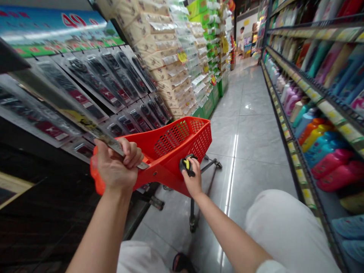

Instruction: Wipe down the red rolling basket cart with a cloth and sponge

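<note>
My left hand [118, 163] has its fingers wrapped round a long flat metal strip [113, 143], which slants from the upper left down to the rim of a red shopping cart [167, 167]. Beside the cart's outer side, my right hand [193, 178] grips a small round black and yellow object [187, 165], perhaps a tape measure. The cart's basket has perforated walls, and much of its inside is hidden. Packaged dark items [116, 72] hang on hooks beyond my left hand.
Stacked boxes [170, 64] line the aisle's left side. Shelves of colourful bottles [321, 132] run along the right. My knees and a dark shoe [183, 262] are low in view. A person [241, 40] is far down the aisle.
</note>
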Demonstrator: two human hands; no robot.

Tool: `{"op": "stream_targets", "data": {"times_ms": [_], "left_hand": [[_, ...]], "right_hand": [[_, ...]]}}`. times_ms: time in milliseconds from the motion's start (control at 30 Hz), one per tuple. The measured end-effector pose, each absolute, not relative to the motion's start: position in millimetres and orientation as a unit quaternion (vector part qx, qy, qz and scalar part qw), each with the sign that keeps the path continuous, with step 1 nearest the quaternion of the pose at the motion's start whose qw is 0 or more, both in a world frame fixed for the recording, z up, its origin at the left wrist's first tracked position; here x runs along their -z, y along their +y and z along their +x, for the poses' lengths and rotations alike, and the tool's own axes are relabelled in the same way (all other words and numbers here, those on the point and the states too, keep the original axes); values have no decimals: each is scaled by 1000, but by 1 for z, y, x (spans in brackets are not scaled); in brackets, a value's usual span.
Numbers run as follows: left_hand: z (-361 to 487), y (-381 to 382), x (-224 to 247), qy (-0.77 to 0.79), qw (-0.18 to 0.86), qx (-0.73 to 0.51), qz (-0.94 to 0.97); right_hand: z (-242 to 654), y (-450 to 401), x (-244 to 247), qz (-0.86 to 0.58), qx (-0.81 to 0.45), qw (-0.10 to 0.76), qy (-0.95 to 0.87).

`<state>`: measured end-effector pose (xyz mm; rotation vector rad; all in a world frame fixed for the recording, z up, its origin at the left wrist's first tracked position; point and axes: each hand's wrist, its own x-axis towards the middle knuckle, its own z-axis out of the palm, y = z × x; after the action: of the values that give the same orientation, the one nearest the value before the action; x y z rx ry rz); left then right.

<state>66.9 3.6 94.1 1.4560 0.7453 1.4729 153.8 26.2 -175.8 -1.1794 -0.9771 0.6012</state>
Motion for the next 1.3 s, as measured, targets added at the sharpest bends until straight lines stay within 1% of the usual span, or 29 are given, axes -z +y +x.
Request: {"op": "stream_targets", "data": {"times_ms": [67,100,167,233,333,433,533,600,700,833,900,1033,1133,1200,1300], "left_hand": [[67,5,-95,303,450,-588,600],[67,6,-95,303,445,-585,607],[66,9,-95,307,434,-580,618],[67,10,-95,312,422,-579,623],[68,8,-95,318,412,-578,629],[69,6,-96,329,406,-575,630],[71,5,-96,338,397,-577,628],[72,5,-96,341,393,-577,630],[74,6,-96,345,390,-577,629],[72,7,-97,346,399,-577,623],[70,6,-98,343,407,-577,620],[67,4,-97,335,415,-577,619],[69,2,-97,332,418,-576,619],[71,1,-96,332,418,-576,619],[73,1,-95,332,416,-578,619]], "right_hand": [[149,25,167,-532,-257,667,-454],[143,20,170,-544,-257,662,-447],[127,4,189,-561,-265,663,-419],[111,-11,219,-572,-280,674,-375],[101,-12,254,-616,-333,667,-257],[116,16,250,-618,-377,664,-187],[146,47,223,-553,-339,715,-260],[160,57,215,-513,-313,723,-341],[162,50,237,-533,-321,695,-361],[137,29,288,-599,-396,655,-234],[126,26,300,-604,-419,650,-193],[127,36,293,-590,-423,660,-193],[151,52,286,-577,-383,681,-238],[170,60,288,-575,-355,684,-275],[183,65,297,-570,-364,674,-299]]}}
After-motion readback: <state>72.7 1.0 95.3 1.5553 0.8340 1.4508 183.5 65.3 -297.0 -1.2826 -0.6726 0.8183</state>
